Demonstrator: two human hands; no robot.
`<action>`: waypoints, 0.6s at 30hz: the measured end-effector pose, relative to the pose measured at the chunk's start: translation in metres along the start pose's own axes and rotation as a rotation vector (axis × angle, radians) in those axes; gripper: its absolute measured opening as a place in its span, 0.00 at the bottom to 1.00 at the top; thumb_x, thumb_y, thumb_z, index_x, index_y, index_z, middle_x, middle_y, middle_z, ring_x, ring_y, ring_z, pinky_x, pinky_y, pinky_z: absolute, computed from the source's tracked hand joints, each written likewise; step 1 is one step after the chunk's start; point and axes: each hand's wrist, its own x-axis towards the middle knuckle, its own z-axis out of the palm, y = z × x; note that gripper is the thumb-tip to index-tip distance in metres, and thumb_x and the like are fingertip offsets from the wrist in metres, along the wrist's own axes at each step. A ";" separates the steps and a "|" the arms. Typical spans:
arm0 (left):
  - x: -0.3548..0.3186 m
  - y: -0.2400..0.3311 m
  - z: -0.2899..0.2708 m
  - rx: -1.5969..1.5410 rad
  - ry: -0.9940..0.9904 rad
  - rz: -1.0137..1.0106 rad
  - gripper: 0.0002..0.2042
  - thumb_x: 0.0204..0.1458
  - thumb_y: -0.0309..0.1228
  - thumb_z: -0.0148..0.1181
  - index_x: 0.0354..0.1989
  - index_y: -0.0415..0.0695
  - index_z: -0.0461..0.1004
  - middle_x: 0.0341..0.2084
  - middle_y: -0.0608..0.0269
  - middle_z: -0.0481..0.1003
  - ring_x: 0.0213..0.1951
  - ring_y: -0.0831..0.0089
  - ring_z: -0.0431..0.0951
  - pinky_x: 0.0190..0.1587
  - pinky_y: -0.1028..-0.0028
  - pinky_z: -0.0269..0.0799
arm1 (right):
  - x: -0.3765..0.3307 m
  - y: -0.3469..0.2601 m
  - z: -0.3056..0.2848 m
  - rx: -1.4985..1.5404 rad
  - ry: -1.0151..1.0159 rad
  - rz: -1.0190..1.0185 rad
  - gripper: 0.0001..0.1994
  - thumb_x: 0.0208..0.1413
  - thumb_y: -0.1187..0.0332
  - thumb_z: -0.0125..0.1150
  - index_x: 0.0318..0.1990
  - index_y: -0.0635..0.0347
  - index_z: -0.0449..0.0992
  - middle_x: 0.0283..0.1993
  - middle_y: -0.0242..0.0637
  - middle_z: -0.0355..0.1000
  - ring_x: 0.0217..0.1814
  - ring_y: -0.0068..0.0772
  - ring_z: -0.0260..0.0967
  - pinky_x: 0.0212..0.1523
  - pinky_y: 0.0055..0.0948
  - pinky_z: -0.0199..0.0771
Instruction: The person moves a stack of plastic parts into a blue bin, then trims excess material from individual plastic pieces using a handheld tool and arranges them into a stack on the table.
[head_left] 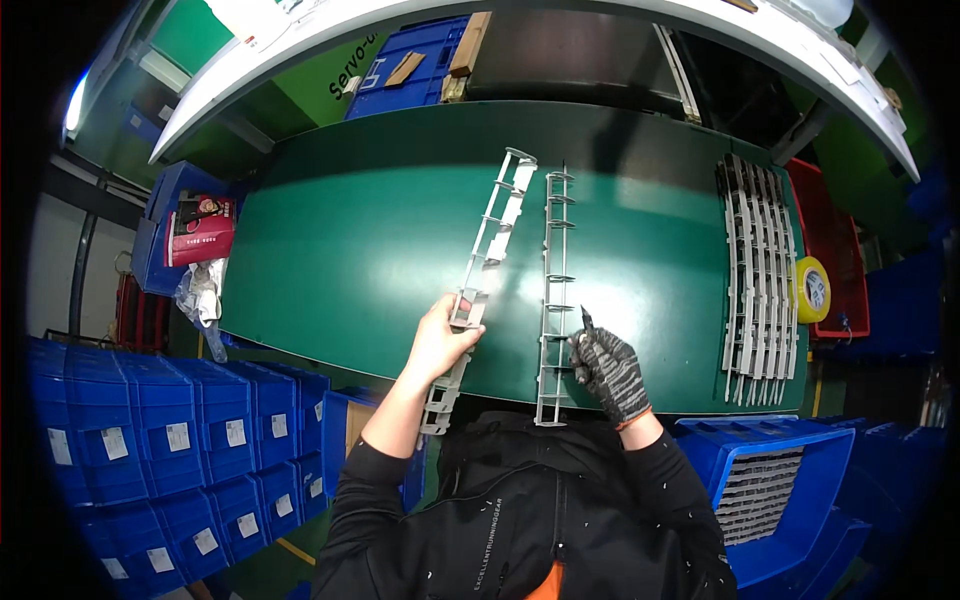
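Note:
My bare left hand (438, 345) is closed around a long pale-grey ladder-like plastic strip (493, 245). The strip tilts to the right at its far end, and its near end reaches past the table's front edge. In my right hand (612, 378), gloved in grey and black knit, is a slim black pointed tool that looks like a knife (587, 320), its tip aimed away from me. Between the two hands a second ladder-like strip (547, 290) lies lengthwise on the green table (350, 220). My gloved fingers are close beside this second strip; whether they touch it I cannot tell.
Several similar strips (762, 280) lie side by side at the table's right end. Beside them are a yellow tape roll (813, 290) and a red bin (840, 260). A blue crate (790, 520) with more strips stands lower right. Blue bins (170, 430) fill the lower left; a white shelf (400, 30) crosses overhead.

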 end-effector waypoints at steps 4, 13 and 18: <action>-0.056 0.026 -0.017 0.072 -0.228 0.073 0.17 0.39 0.27 0.64 0.37 0.39 0.66 0.29 0.55 0.73 0.31 0.67 0.77 0.34 0.72 0.71 | 0.021 -0.044 0.031 -0.008 0.010 -0.108 0.09 0.55 0.66 0.53 0.38 0.62 0.71 0.21 0.28 0.66 0.15 0.13 0.58 0.15 0.14 0.57; -0.070 -0.002 -0.038 -0.405 -0.912 0.060 0.26 0.40 0.24 0.64 0.50 0.37 0.63 0.42 0.53 0.70 0.44 0.69 0.72 0.44 0.70 0.71 | 0.016 -0.047 0.036 0.104 0.029 -0.057 0.04 0.50 0.71 0.52 0.28 0.62 0.69 0.19 0.29 0.64 0.15 0.17 0.58 0.15 0.16 0.58; -0.057 0.015 -0.008 -0.903 -0.680 -0.074 0.22 0.52 0.34 0.52 0.52 0.33 0.61 0.45 0.47 0.69 0.43 0.62 0.74 0.43 0.68 0.72 | 0.007 -0.048 0.044 0.126 -0.068 -0.015 0.05 0.50 0.70 0.52 0.28 0.62 0.69 0.18 0.30 0.65 0.14 0.18 0.59 0.15 0.17 0.57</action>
